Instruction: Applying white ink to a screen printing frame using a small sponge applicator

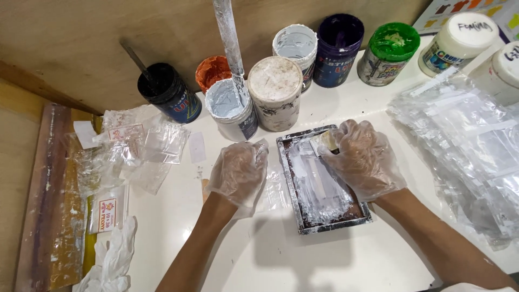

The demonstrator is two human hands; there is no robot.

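Leftmost, a paint-streaked board (46, 200) lies beside a spare glove (111, 259) and a scatter of small clear bags (138, 148). Next, the gloved left hand (238, 172) rests palm down, fingers together and lightly curled, pinning a clear bag (274, 192) flat just beside the frame (303, 216). That small metal-edged screen frame sits mid-table, its mesh smeared white. Over its top edge, the right hand (363, 157) is clamped on a small squeegee (323, 141), fingers curled round it. By my judgement, the step in hand is a pull of white ink across the screen; the next move calls for even pressure down the frame while the left hand keeps things steady. Behind stand open paint jars (232, 111), one with a stir stick (230, 40); a stack of bags (465, 151) lies right.
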